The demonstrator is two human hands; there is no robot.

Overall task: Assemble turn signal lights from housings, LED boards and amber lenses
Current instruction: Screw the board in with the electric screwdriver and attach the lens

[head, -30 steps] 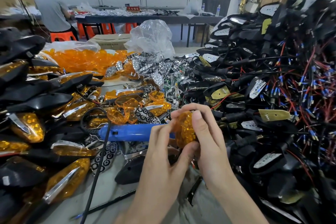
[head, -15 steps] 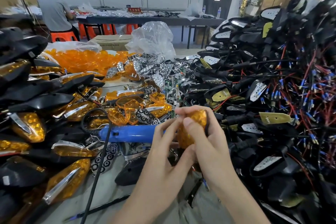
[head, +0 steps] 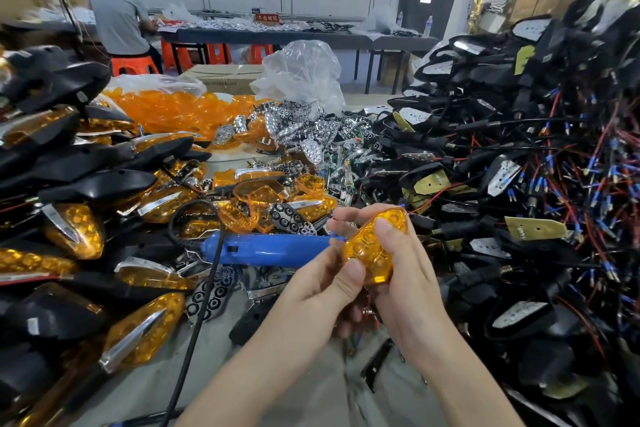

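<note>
Both hands hold one turn signal light (head: pixel 372 246) with its amber lens facing me, just above the table's middle. My left hand (head: pixel 323 281) grips its lower left edge, thumb pressed on the lens. My right hand (head: pixel 405 274) wraps round its right side, thumb across the lens top. The housing behind the lens is mostly hidden by my fingers. Loose amber lenses (head: pixel 263 196) and chrome LED reflector boards (head: pixel 304 130) lie beyond the hands. Black wired housings (head: pixel 519 184) are heaped at the right.
A blue corded power tool (head: pixel 273 248) lies left of my hands, its black cable (head: pixel 194 340) running toward me. Finished lights (head: pixel 79 229) are stacked on the left. A bag of amber lenses (head: pixel 173 106) sits behind. A person (head: pixel 117 14) works at a far table.
The light in my hands has been turned so the amber lens face shows more fully, and the hands have lifted slightly. The piles and the blue tool stay where they were.
</note>
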